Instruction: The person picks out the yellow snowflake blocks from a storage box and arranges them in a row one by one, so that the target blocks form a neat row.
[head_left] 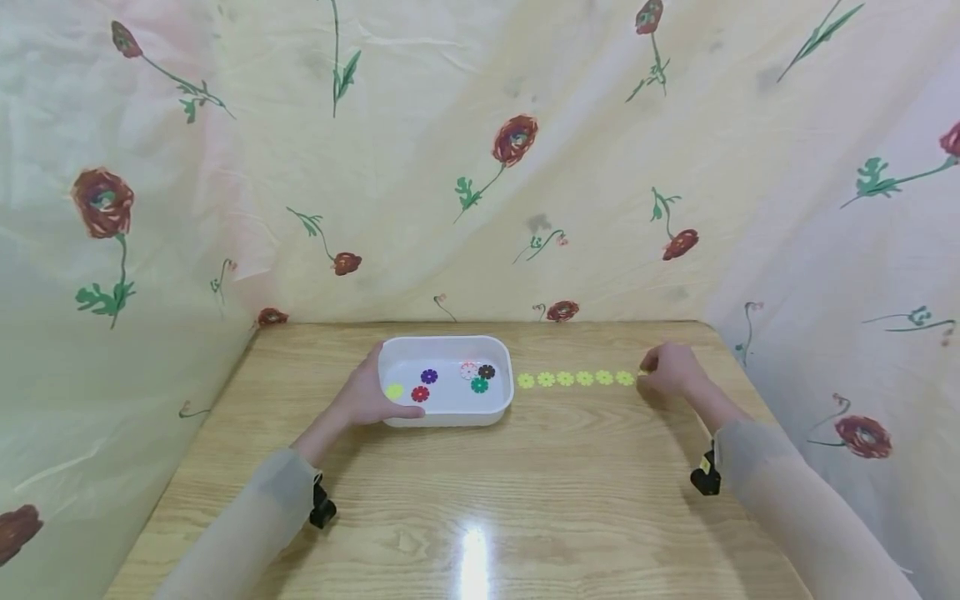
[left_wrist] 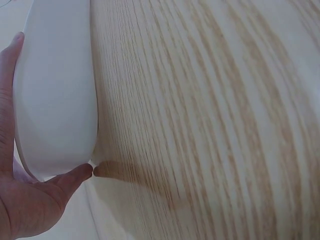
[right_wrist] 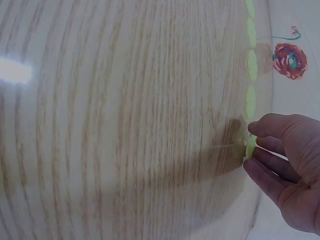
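My left hand (head_left: 367, 397) grips the left end of a white plastic tub (head_left: 450, 420), thumb along the near side and fingers round the far left corner. Inside the tub lie flower-shaped plastic discs: a purple one (head_left: 429, 376), a red one (head_left: 420, 393), a green one (head_left: 479, 385) and several more. To the tub's right, several yellow flower discs (head_left: 565, 379) form a straight row on the table. At the row's right end my right hand (head_left: 672, 369) pinches another yellow flower disc (right_wrist: 251, 146) between thumb and fingers, low at the tabletop.
The wood-grain table (head_left: 420, 492) runs back to a flower-printed cloth (head_left: 420, 167) that hangs behind it and on both sides. A bright light reflection (head_left: 474, 558) shows near the front. Small black devices (head_left: 322, 504) are worn at both wrists.
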